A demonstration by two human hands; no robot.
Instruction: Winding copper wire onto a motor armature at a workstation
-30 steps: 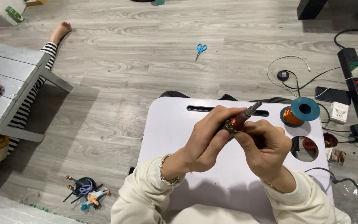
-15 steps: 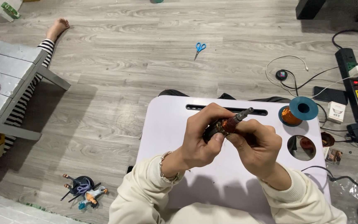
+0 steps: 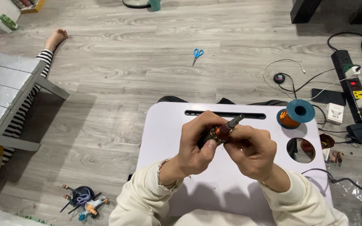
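Both my hands hold a small motor rotor (image 3: pixel 221 131) with copper windings and a grey steel shaft that points up to the right. My left hand (image 3: pixel 198 144) grips its lower end from the left. My right hand (image 3: pixel 250 150) closes on it from the right, fingers over the winding. They hover above a white lap desk (image 3: pixel 168 134). A blue spool of copper wire (image 3: pixel 295 114) lies on the desk's far right corner, beside a round cup hole (image 3: pixel 300 150).
Blue scissors (image 3: pixel 197 53) lie on the grey wood floor ahead. A power strip (image 3: pixel 350 83) with plugs, cables and a black phone (image 3: pixel 327 96) sit at right. A grey low table (image 3: pixel 9 83) and another person's striped leg (image 3: pixel 38 67) are at left. Small toy figures (image 3: pixel 82 201) lie lower left.
My hands with the rotor have drifted slightly left and down over the desk. The grip on the rotor stays the same.
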